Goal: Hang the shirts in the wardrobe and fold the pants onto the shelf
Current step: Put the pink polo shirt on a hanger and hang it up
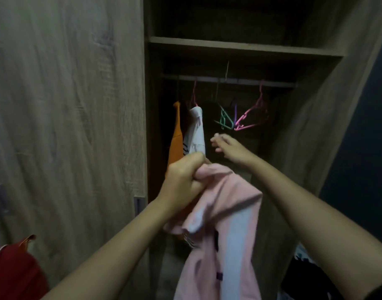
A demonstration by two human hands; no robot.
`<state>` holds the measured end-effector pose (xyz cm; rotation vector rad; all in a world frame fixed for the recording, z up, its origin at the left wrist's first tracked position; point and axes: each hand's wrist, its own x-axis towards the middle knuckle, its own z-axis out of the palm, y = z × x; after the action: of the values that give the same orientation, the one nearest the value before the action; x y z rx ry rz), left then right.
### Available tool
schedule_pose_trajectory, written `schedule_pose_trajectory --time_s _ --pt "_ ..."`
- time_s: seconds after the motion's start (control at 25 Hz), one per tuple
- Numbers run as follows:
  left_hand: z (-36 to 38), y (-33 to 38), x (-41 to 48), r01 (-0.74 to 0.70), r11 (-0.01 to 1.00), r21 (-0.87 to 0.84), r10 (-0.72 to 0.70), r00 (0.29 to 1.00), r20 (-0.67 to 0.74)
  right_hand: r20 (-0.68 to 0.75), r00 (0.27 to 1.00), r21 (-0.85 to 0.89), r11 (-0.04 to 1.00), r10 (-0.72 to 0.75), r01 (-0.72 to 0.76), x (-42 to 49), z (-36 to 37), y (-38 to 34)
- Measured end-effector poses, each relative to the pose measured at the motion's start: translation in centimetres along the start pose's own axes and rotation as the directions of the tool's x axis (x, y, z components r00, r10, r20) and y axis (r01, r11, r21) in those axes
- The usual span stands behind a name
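My left hand [183,176] has its fingers curled tight round the bunched top of the pink shirt [224,224], which dangles well below the rail [229,80]. My right hand [228,147] reaches up beneath the rail, fingers loosely spread and holding nothing. I'd best unhook just the green hanger [225,120], clear of its tangled neighbours.

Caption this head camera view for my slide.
Left hand grips a pink shirt; right hand reaches toward empty hangers on the wardrobe rail.
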<state>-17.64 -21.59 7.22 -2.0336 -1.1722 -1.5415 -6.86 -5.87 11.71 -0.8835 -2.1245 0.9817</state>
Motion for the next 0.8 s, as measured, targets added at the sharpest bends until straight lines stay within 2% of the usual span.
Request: schedule_pose_trajectory --time_s 0.04,0.12,0.16,0.2,0.28,0.36,0.4,0.44,0.48,0.56,0.64,0.72,0.76,0.8 --pt "-0.1 -0.2 0.6 0.113 0.993 -0.020 -0.113 0.993 -0.016 0.059 0.997 0.193 0.979 0.055 -0.065 -1.4 -0.2 0.4" --pt "-0.4 -0.4 1.3 0.290 0.956 -0.043 -0.292 0.955 -0.043 0.290 0.952 0.562 0.787 0.099 -0.253 -4.7 -0.3 1.2" --pt "-0.7 -0.4 1.7 0.360 0.931 -0.063 -0.364 0.929 -0.073 0.402 0.914 0.652 0.685 0.052 -0.325 -6.1 -0.1 1.6" --pt "-1.2 -0.6 2.2 0.419 0.905 -0.075 -0.425 0.898 -0.117 0.490 0.871 0.686 0.635 -0.040 -0.356 -7.6 0.3 2.4" --pt "-2.5 -1.0 3.1 0.489 0.871 -0.033 -0.485 0.851 -0.201 0.540 0.826 0.677 0.665 -0.160 -0.315 -9.8 2.3 4.3" --pt "-3.6 -1.8 3.6 0.543 0.838 0.053 -0.514 0.818 -0.257 0.409 0.902 0.544 0.831 -0.141 -0.117 -10.4 5.1 5.8" --pt "-4.0 -2.2 3.7 0.580 0.811 0.077 -0.538 0.790 -0.294 0.296 0.945 0.366 0.930 -0.143 0.026 -10.3 6.5 6.2" --pt "-4.5 -2.8 3.6 0.618 0.782 0.080 -0.562 0.755 -0.339 0.192 0.969 0.203 0.973 -0.153 0.113 -10.1 7.6 6.9" --pt "-5.2 -3.3 3.3 0.647 0.761 0.050 -0.585 0.717 -0.380 0.148 0.979 0.092 0.987 -0.142 0.129 -9.9 8.3 7.4" --pt "-7.0 -4.5 2.5 0.680 0.731 -0.058 -0.631 0.641 -0.438 0.178 0.975 0.092 0.989 -0.131 0.116 -9.6 9.2 8.1" --pt "-9.3 -5.9 0.9 0.715 0.698 -0.029 -0.635 0.600 -0.487 0.219 0.973 0.112 0.992 -0.075 0.051 -9.2 9.2 7.0" --pt "-11.9 -7.4 -1.2 0.742 0.649 0.171 -0.606 0.639 -0.473 0.133 0.991 0.129 0.992 -0.027 0.010 -7.9 8.7 5.1" --pt "-12.8 -7.9 -2.1 0.734 0.648 0.203 -0.616 0.662 -0.426 0.059 0.998 0.167 0.986 -0.004 -0.006 -6.9 8.4 4.2" --pt "-13.3 -8.0 -3.0 0.740 0.655 0.154 -0.661 0.659 -0.358 0.011 1.000 0.252 0.967 0.023 -0.025 -6.3 8.0 2.9"
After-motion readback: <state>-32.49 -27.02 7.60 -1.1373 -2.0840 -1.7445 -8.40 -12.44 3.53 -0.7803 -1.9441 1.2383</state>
